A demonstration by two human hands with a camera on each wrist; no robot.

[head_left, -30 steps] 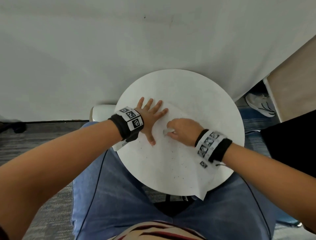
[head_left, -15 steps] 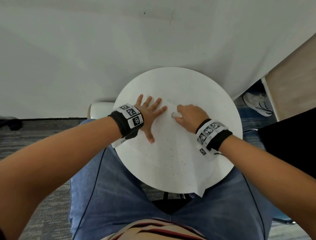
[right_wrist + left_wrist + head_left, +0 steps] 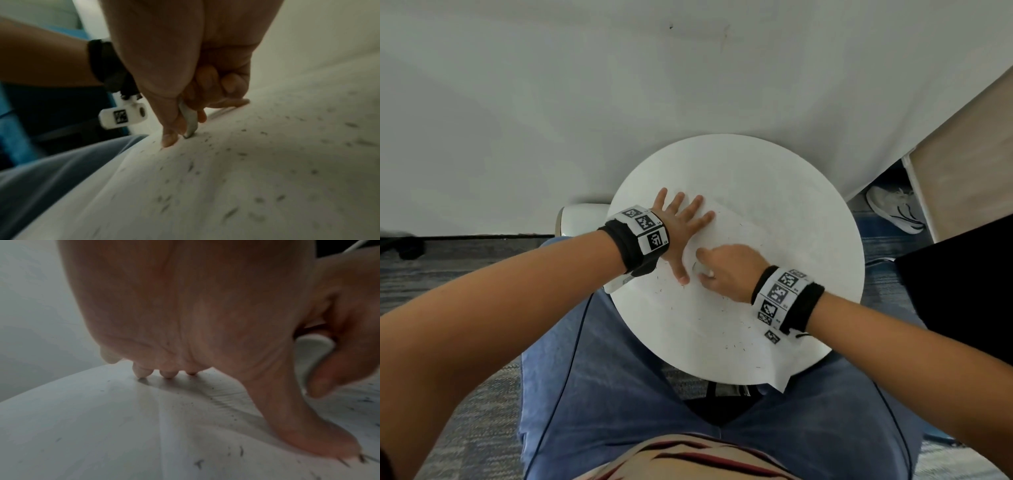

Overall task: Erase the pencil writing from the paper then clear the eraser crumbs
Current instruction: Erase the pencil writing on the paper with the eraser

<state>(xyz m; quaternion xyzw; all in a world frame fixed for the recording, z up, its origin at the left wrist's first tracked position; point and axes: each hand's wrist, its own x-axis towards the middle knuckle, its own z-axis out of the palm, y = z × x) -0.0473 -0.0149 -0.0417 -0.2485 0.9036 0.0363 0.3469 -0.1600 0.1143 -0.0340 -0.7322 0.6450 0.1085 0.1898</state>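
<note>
Eraser at frame centre, pinched against the paper

The left hand [image 3: 681,228] lay spread flat on the paper [image 3: 726,318]; beside its thumb, the right hand [image 3: 729,270] pinched the eraser [image 3: 703,269] among scattered crumbs [image 3: 743,344] on the table [image 3: 774,178].

most of the eraser [image 3: 190,121] is hidden inside the right hand [image 3: 729,270]; the crumbs [image 3: 232,212] blur near the camera; any pencil writing is too faint to tell.
</note>
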